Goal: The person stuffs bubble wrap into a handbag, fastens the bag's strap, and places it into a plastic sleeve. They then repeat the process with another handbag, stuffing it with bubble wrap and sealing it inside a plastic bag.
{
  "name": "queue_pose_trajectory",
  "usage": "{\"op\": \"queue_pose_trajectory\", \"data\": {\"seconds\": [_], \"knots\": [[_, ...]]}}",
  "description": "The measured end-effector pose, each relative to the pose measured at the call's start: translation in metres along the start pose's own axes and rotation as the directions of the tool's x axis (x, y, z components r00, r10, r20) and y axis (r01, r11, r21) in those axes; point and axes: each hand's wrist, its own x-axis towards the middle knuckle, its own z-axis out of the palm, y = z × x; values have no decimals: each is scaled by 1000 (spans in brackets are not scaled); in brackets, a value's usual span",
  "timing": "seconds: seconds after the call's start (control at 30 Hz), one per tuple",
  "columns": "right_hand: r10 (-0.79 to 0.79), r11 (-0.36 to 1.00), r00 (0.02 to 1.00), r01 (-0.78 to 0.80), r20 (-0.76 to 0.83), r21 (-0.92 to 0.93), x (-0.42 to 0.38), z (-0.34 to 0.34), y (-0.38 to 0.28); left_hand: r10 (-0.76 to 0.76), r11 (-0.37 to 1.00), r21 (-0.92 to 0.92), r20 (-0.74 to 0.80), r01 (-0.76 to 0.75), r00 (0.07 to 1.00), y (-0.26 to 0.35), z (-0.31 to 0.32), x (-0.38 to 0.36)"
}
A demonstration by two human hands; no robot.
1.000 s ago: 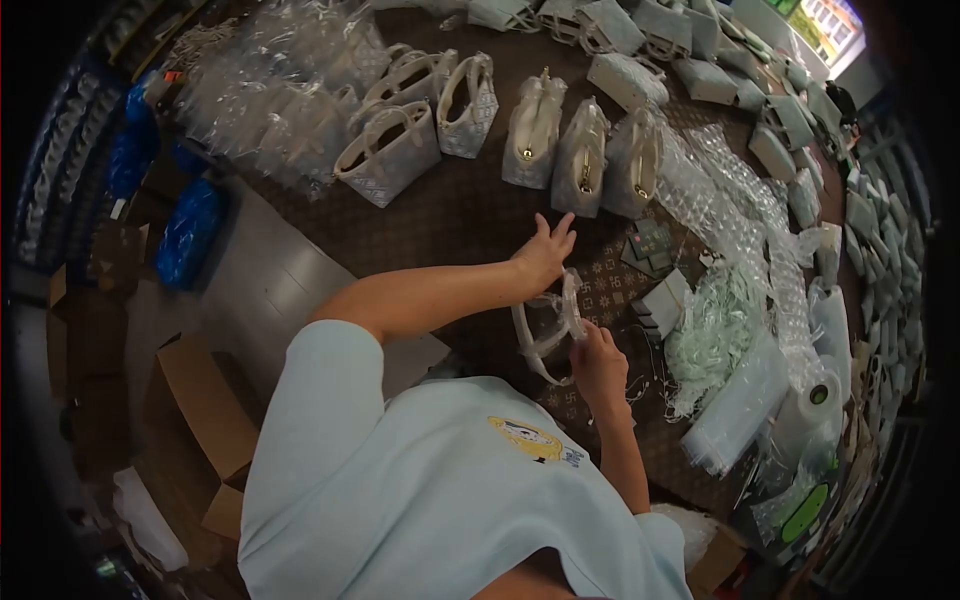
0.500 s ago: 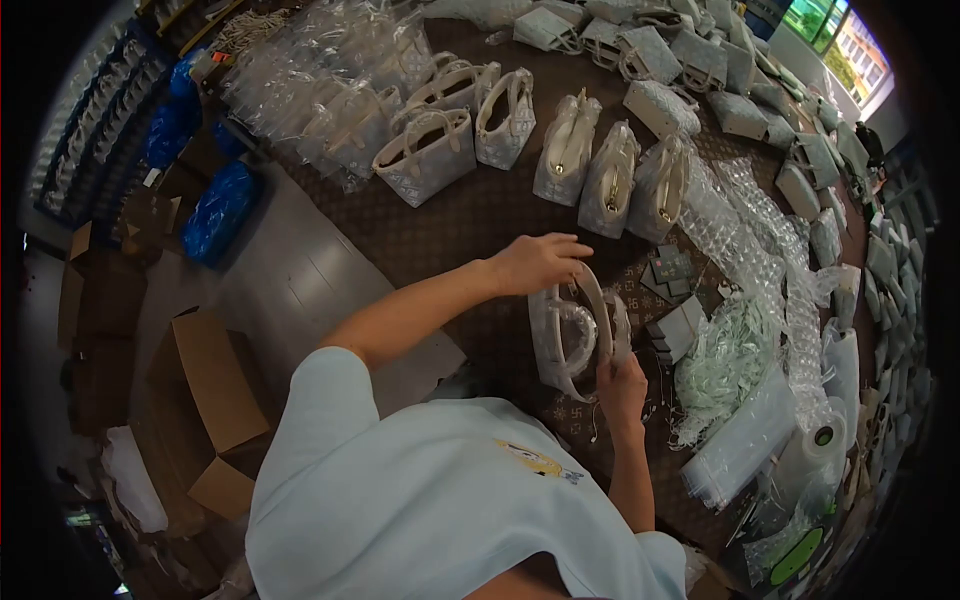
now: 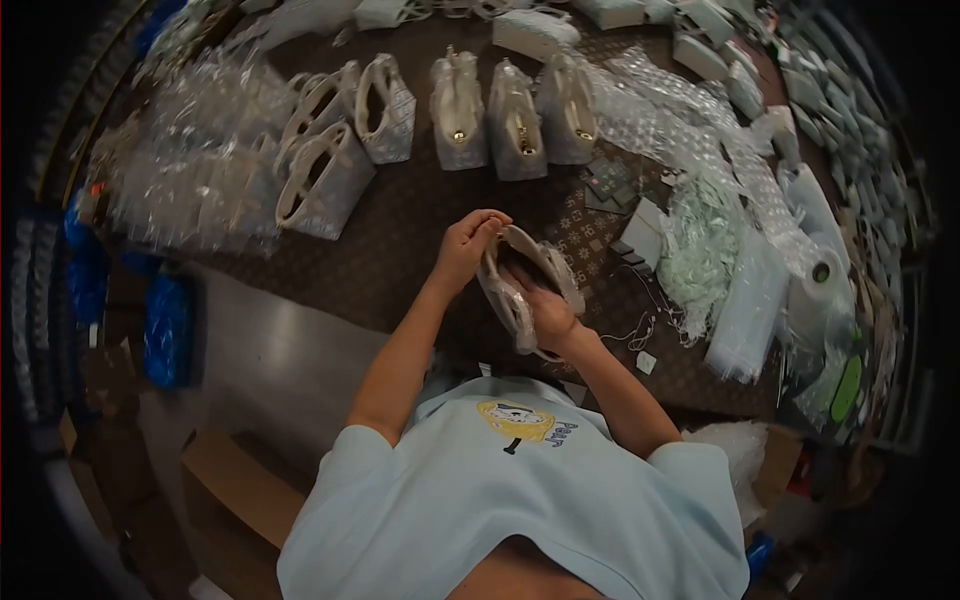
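A light handbag [image 3: 510, 308] with pale handles is held up in front of my chest, its opening facing up. My left hand [image 3: 468, 247] pinches the bag's rim at its upper left end, fingers closed. My right hand [image 3: 548, 312] reaches into the opening, and its fingertips are hidden inside the bag. Beyond my hands stand three bags with gold clasps, among them the middle one [image 3: 517, 125]. Left of these stand open-topped bags with raised handles, such as the nearest one [image 3: 327, 185].
Plastic-wrapped bags [image 3: 205, 160] crowd the table's left. To the right lie grey cards [image 3: 612, 187], a white box [image 3: 646, 232], shredded green filler [image 3: 702, 255], clear sleeves [image 3: 750, 310] and bubble wrap [image 3: 665, 115]. A cardboard box [image 3: 245, 485] is on the floor at lower left.
The view has turned and shifted. My right hand has gone from the bag's side into its opening. My left hand now grips the rim end, and the handles hang lower.
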Motion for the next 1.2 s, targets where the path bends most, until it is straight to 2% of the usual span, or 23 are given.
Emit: {"op": "queue_pose_trajectory", "data": {"seconds": [0.03,0.07,0.1,0.17,0.2,0.27,0.3,0.33,0.4,0.43,0.5,0.57,0.6,0.63,0.7,0.77,0.83,0.9,0.97,1.03,1.07,1.13,1.2], "knots": [[55,991,992,-69,115,115,4,17,10,4,1000,28,39,-5,999,2,-6,2],[146,983,949,-171,281,68,19,15,8,-39,999,-12,70,40,997,-1,-13,4],[155,984,936,-174,315,34,27,27,10,-38,999,-21,120,41,992,-10,-20,6],[250,963,889,-268,384,-6,42,33,0,135,989,70,-22,-133,991,-28,-32,11],[295,950,890,-311,349,-11,42,38,-2,250,967,62,-25,-248,968,-31,-31,14],[111,987,994,-111,-8,-114,36,51,-5,190,980,59,45,-192,981,-29,-30,14],[262,964,948,-264,181,-12,43,13,-37,137,987,78,52,-141,989,-25,-30,14],[282,959,945,-282,165,-23,45,16,-40,142,987,66,75,-147,987,-17,-32,12],[592,726,794,-448,-142,521,54,20,-50,33,993,-116,153,-15,988,0,-38,12],[622,664,734,-312,-271,680,59,16,-64,34,993,-114,159,-16,987,0,-43,15],[612,671,725,-265,-315,693,72,22,-69,12,985,-165,312,41,950,0,-53,22],[580,683,735,-205,-351,701,87,22,-72,71,993,-109,311,-38,948,3,-58,25],[607,716,724,-317,-329,622,90,20,-73,111,994,-52,319,-100,941,4,-62,24],[630,738,710,-420,-315,529,93,19,-73,72,995,-89,329,-45,942,0,-65,24],[571,770,741,-335,-353,542,100,25,-63,74,993,-112,310,-41,948,-2,-72,23],[647,736,701,-471,-300,486,102,25,-55,84,990,-130,317,-45,945,-1,-73,20],[542,835,740,-420,-398,356,102,34,-39,106,990,-117,284,-75,953,-3,-73,18],[240,969,791,-233,-562,86,104,34,-35,131,989,-104,256,-107,958,-5,-72,16],[290,950,801,-306,-523,59,102,31,-34,205,968,124,120,-220,971,-7,-68,8],[159,986,884,-119,-439,118,101,30,-21,319,926,199,41,-321,947,-12,-61,0],[171,985,905,-170,-390,37,96,29,-23,418,874,279,-19,-397,908,-16,-60,-4],[105,994,913,-103,-395,26,91,15,-35,433,858,318,-28,-403,901,-20,-60,-6],[101,994,957,-87,-273,63,85,4,-38,478,712,566,42,-415,877,-17,-57,-6]]}}
